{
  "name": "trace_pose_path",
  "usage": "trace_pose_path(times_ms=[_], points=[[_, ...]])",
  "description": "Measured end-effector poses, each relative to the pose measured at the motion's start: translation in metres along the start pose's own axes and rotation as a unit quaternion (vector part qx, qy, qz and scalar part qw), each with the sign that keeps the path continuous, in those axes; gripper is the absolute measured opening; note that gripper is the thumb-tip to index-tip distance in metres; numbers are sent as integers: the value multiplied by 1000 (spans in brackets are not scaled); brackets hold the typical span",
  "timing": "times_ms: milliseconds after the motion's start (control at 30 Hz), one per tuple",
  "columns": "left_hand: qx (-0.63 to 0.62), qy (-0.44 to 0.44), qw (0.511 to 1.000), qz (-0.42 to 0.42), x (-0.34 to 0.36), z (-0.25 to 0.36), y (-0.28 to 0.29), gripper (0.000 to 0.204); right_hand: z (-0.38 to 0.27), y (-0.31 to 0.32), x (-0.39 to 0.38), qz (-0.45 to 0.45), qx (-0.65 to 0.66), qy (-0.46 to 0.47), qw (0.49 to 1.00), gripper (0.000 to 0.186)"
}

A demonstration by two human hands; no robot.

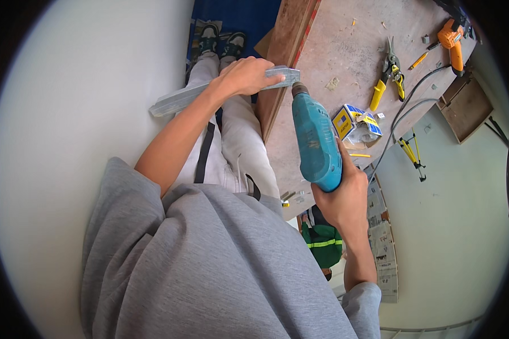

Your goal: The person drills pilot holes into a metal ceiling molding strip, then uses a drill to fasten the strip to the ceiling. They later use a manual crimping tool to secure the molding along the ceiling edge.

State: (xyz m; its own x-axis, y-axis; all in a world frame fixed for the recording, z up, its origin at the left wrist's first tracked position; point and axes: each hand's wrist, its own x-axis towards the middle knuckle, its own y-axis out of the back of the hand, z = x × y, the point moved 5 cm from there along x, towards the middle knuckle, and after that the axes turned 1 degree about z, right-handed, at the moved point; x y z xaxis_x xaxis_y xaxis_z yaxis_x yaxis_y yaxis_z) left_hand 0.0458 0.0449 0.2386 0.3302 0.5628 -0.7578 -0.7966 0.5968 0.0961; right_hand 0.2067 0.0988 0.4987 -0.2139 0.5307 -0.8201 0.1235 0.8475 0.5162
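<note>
My left hand [244, 77] is closed around a long grey metal channel [181, 100] near its far right end, and the thumb lies along it. The channel extends leftward above my legs, with its right end by the bench edge. In my right hand [348, 195] is a teal power drill [315, 133], gripped by its handle. Its dark chuck [300, 88] points at the channel's right end, touching or very close to it. Whether a bit enters the metal cannot be seen. Some of the fingers on the drill handle are hidden behind its body.
The bench [339, 48] carries yellow-handled snips [378, 95], an opened blue-and-yellow box [358, 125], a pencil [418, 60] and an orange power tool [451, 37]. A grey cable [408, 106] runs behind the drill. Beyond are a yellow tripod [411, 151] and a person in green [324, 248]. A pale wall [96, 85] is left.
</note>
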Motion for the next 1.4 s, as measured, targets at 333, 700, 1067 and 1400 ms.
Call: trace_pose_path(times_ms=[333,700,1067,1400], points=[[16,-6,1000,4,5,-2,2,55,4,-2,3,-1,5,-20,1000,80],[1,-3,1000,9,4,-2,1,55,7,-6,1,-5,1,-14,1000,85],[10,3,1000,1,4,-2,2,57,5,-2,3,8,-6,3,1000,82],[18,-8,1000,23,5,-2,0,56,10,-6,0,8,-3,-10,1000,83]])
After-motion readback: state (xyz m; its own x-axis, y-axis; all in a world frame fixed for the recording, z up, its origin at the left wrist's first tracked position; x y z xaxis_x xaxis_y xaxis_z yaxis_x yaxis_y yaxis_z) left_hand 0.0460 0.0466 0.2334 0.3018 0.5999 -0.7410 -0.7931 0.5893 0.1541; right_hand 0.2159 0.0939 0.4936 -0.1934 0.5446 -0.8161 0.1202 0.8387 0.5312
